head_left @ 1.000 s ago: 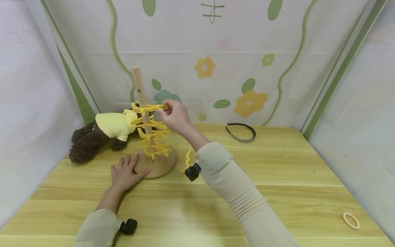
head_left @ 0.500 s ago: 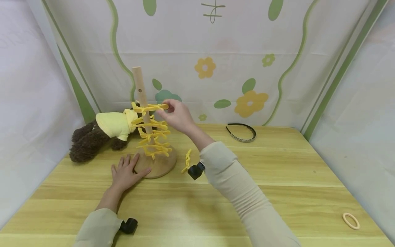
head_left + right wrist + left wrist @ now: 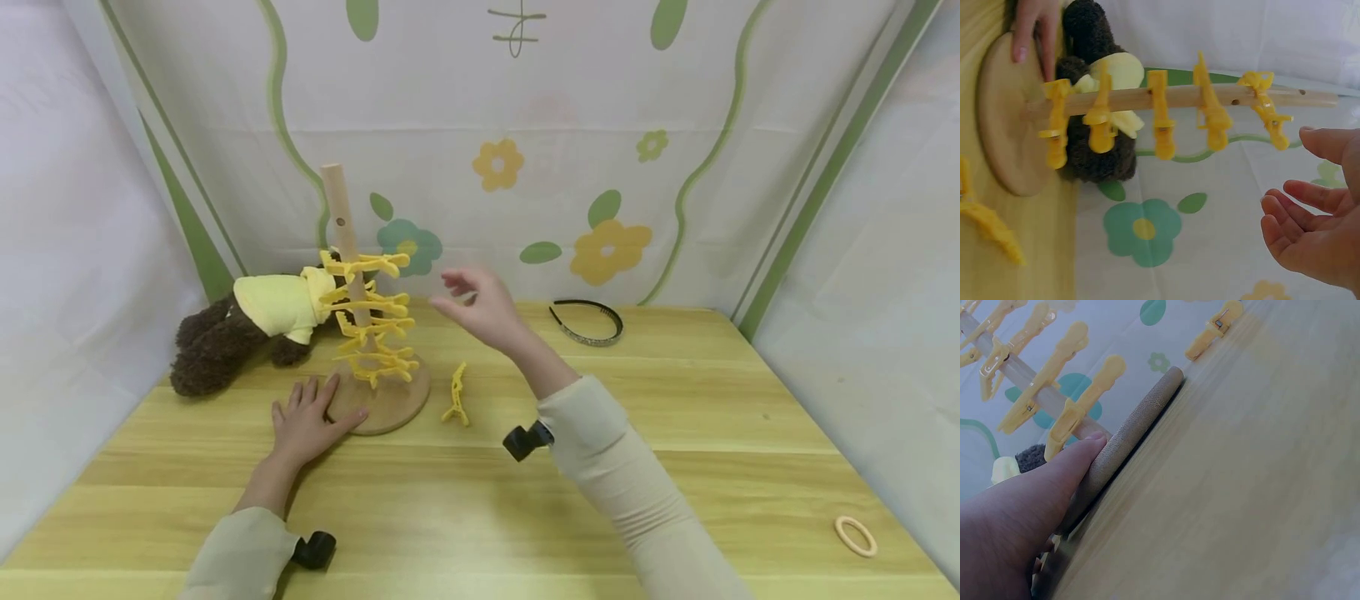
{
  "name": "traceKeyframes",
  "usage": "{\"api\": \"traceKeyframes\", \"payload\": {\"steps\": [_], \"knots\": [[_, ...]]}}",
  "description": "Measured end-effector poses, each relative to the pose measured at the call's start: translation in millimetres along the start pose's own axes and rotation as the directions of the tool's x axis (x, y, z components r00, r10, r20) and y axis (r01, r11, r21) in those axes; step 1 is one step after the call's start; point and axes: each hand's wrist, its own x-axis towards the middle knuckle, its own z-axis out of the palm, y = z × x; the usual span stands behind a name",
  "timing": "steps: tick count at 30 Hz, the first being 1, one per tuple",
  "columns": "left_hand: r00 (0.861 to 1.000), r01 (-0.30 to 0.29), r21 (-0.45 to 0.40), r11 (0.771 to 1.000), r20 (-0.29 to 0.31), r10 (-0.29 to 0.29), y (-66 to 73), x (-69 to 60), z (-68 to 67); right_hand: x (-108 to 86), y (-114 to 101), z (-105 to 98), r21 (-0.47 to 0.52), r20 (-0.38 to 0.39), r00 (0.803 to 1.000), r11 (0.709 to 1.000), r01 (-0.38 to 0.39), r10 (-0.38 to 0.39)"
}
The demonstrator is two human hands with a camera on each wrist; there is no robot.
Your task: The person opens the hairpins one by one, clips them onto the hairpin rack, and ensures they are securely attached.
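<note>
A wooden post (image 3: 337,200) rises from a round wooden base (image 3: 397,400), left of the table's middle. Several yellow hair clips (image 3: 367,264) are clamped across it, one above another. My left hand (image 3: 303,423) lies with fingers spread at the base's near-left edge; in the left wrist view its thumb (image 3: 1082,450) presses on the base. My right hand (image 3: 483,312) hovers right of the stand, fingers loosely bent and holding nothing. In the right wrist view, a gap separates it from the top clip (image 3: 1266,112). One loose yellow clip (image 3: 456,396) lies right of the base.
Behind the stand lies a dark brown plush toy in a yellow top (image 3: 273,302). A black headband with a sparkling band (image 3: 592,340) lies at the back right, and a pale ring (image 3: 870,547) near the right edge. Fabric walls enclose the table.
My right hand has let go of the top clip and drawn back to the right and slightly down. That clip stays on the post. The left hand has not moved.
</note>
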Motion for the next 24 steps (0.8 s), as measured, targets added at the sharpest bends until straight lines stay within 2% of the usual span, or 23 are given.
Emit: {"api": "traceKeyframes", "payload": {"steps": [6,11,18,24], "knots": [[1.0,0.001,-0.002,1.0,-0.005,-0.001,-0.9,0.0,2.2,-29.5,35.1,11.5,-0.01,0.007,0.996,0.996,-0.085,0.085],[1.0,-0.003,-0.002,1.0,-0.01,0.003,-0.9,0.5,2.5,-51.4,61.6,26.7,-0.024,0.032,0.984,0.984,-0.177,0.178],[1.0,0.0,0.0,1.0,-0.008,0.0,-1.6,0.7,3.8,-68.5,78.4,39.5,-0.01,0.073,0.958,0.961,-0.277,0.277],[1.0,0.001,-0.001,1.0,-0.013,-0.001,-1.6,0.1,2.9,-75.9,88.5,49.6,-0.004,0.098,0.951,0.955,-0.296,0.295]]}}
